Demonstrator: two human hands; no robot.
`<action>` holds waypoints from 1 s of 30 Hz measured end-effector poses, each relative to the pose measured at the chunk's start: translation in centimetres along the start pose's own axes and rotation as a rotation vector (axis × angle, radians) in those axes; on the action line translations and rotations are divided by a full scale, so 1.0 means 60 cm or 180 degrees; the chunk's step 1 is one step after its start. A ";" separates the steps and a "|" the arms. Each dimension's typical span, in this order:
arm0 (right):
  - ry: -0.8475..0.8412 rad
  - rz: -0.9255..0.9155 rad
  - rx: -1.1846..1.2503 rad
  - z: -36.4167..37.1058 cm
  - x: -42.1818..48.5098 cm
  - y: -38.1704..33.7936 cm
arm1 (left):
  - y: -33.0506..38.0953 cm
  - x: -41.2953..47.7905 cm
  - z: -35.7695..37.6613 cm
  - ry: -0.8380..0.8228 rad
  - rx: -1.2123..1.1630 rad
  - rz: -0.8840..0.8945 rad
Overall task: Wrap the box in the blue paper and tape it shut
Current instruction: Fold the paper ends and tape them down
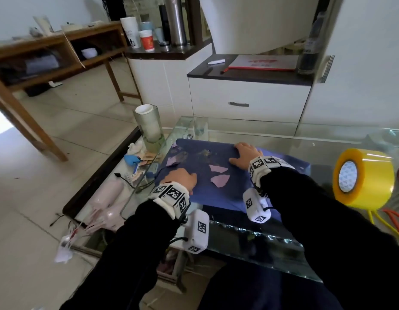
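Note:
A sheet of blue paper [216, 193] with torn pale purple patches lies over something flat on the glass table; the box itself is hidden beneath it. My left hand [182, 179] rests flat on the sheet's near left part. My right hand [244, 154] presses flat on the far right part, its fingers reaching the far edge. A large roll of yellow tape [364, 177] stands on its side at the right of the table, apart from both hands.
The glass table [261, 242] has a chipped near edge. A clear jar with a white roll inside [148, 126] stands at the far left corner. Clutter lies on the lower shelf at left. White cabinets stand behind, a wooden bench at far left.

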State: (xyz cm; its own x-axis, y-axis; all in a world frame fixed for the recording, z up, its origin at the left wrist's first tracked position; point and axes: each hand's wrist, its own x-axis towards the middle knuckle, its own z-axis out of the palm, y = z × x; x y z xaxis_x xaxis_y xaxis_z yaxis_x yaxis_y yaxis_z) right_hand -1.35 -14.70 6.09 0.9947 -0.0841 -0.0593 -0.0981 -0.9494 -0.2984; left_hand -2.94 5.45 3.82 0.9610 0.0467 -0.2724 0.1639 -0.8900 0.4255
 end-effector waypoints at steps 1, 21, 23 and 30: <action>0.0006 -0.0014 -0.0026 0.002 -0.004 0.003 | -0.004 -0.010 -0.001 -0.0203 -0.0168 -0.0117; -0.0754 0.0280 0.0042 0.111 -0.056 -0.095 | -0.173 -0.014 0.026 0.0121 -0.1471 -0.0555; -0.0850 0.0336 0.0125 0.129 -0.064 -0.098 | -0.227 0.038 0.060 0.0140 -0.1645 -0.0576; -0.0943 0.0385 0.0517 0.166 -0.084 -0.110 | -0.213 -0.029 0.017 0.0361 -0.1673 -0.0341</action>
State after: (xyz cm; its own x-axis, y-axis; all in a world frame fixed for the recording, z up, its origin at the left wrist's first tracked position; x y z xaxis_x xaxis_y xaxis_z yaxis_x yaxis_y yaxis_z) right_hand -6.02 -5.00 -1.12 0.9257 -0.0790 -0.3700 -0.2420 -0.8754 -0.4185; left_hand -6.94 16.24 -2.03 0.9461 0.1990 -0.2555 0.3232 -0.5324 0.7824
